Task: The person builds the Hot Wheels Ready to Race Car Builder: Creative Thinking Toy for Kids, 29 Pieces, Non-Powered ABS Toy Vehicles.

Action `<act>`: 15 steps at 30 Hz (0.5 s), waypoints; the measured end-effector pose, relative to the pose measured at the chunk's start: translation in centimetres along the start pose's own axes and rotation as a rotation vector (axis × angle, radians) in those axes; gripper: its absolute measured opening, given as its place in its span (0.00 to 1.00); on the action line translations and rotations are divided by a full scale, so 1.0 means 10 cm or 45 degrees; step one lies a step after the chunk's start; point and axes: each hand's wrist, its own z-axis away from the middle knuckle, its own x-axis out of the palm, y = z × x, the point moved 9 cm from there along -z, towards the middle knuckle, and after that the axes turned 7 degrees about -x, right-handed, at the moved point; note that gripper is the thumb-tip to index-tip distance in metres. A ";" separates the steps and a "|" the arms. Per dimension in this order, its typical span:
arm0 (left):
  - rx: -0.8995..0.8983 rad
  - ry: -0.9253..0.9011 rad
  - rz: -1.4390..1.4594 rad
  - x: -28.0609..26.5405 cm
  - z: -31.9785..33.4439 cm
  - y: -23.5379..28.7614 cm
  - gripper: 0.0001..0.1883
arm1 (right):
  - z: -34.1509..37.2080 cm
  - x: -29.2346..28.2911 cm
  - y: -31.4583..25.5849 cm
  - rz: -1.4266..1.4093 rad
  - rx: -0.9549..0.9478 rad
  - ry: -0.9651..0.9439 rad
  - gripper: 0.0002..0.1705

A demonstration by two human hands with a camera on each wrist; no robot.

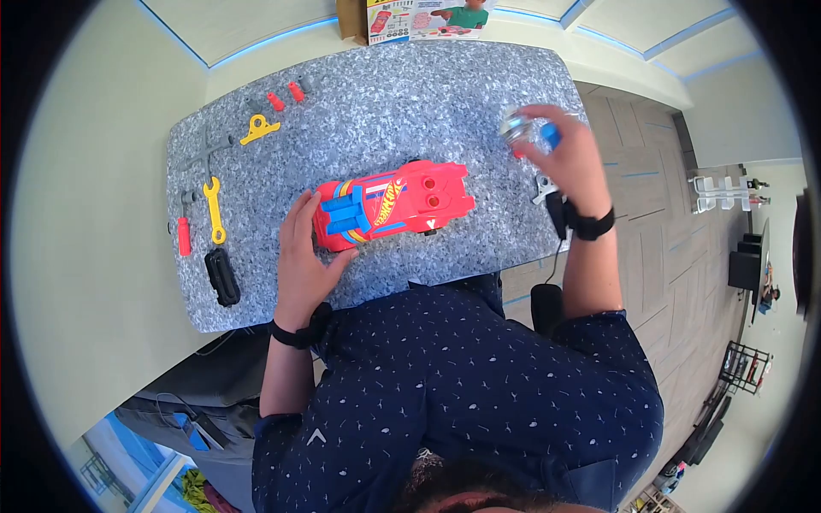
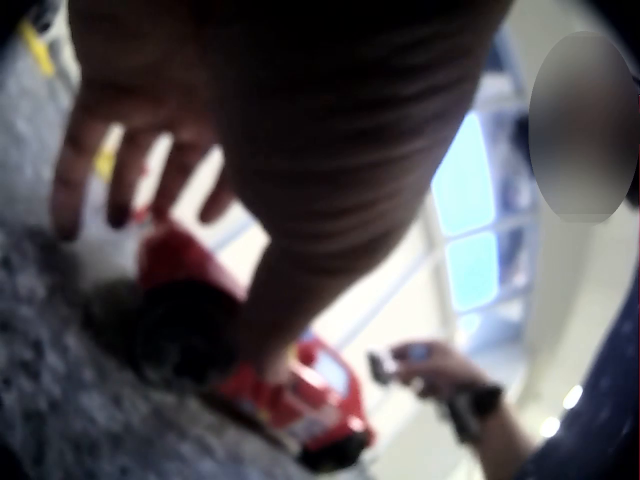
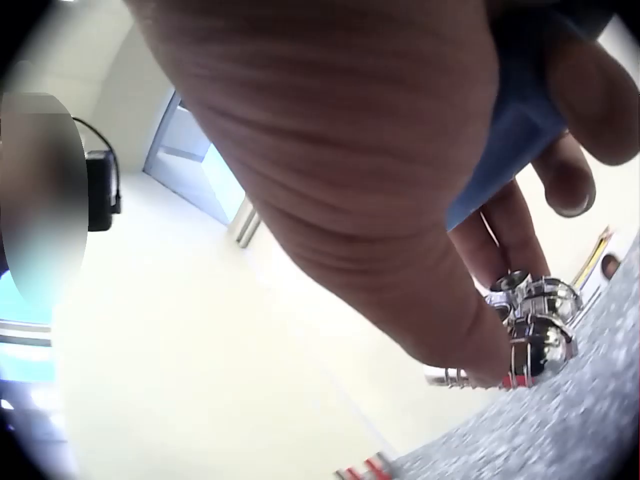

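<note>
A red Hot Wheels toy car [image 1: 402,201] with blue parts on its rear sits on the speckled table. My left hand [image 1: 301,252] rests at its left end, the thumb touching the near side and the fingers extended along the end. At the table's right side, my right hand [image 1: 564,158] pinches a chrome toy engine piece [image 3: 540,325] between thumb and fingers, close over the tabletop. A blue piece [image 3: 515,120] is tucked in the same palm, partly hidden by the fingers. Just below that hand lies a small grey-white part [image 1: 542,190].
On the left lie a yellow wrench [image 1: 214,209], a red-handled tool [image 1: 184,237], a grey cross-shaped piece [image 1: 205,152], a black block [image 1: 222,276] and a yellow bracket [image 1: 259,128]. Red pegs [image 1: 275,101] lie towards the far edge. Behind the table stands a printed box [image 1: 428,19].
</note>
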 end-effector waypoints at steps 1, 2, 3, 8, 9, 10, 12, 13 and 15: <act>0.034 0.014 -0.024 -0.01 0.00 0.03 0.55 | 0.04 0.16 -0.22 -0.096 -0.122 -0.061 0.25; 0.044 0.013 -0.027 0.00 -0.01 0.04 0.56 | 0.07 0.34 -0.43 -0.192 -0.248 -0.121 0.25; 0.052 0.013 -0.030 0.01 -0.01 0.04 0.56 | 0.10 0.51 -0.55 -0.199 -0.294 -0.180 0.25; 0.050 0.022 -0.010 -0.02 0.01 0.01 0.56 | 0.22 1.02 -0.85 -0.169 -0.380 -0.354 0.26; 0.032 0.022 0.001 -0.03 0.02 0.00 0.56 | 0.22 1.04 -0.87 -0.151 -0.379 -0.370 0.26; 0.016 0.021 0.012 -0.03 0.03 -0.01 0.56 | 0.22 1.05 -0.89 -0.156 -0.374 -0.389 0.26; 0.013 0.022 0.004 -0.05 0.03 -0.01 0.56 | 0.21 1.05 -0.91 -0.160 -0.365 -0.421 0.26; 0.013 0.022 0.001 -0.05 0.03 -0.01 0.56 | 0.21 1.06 -0.92 -0.152 -0.367 -0.431 0.27; 0.014 0.020 -0.007 -0.05 0.02 -0.01 0.56 | 0.23 1.07 -0.91 -0.137 -0.364 -0.452 0.27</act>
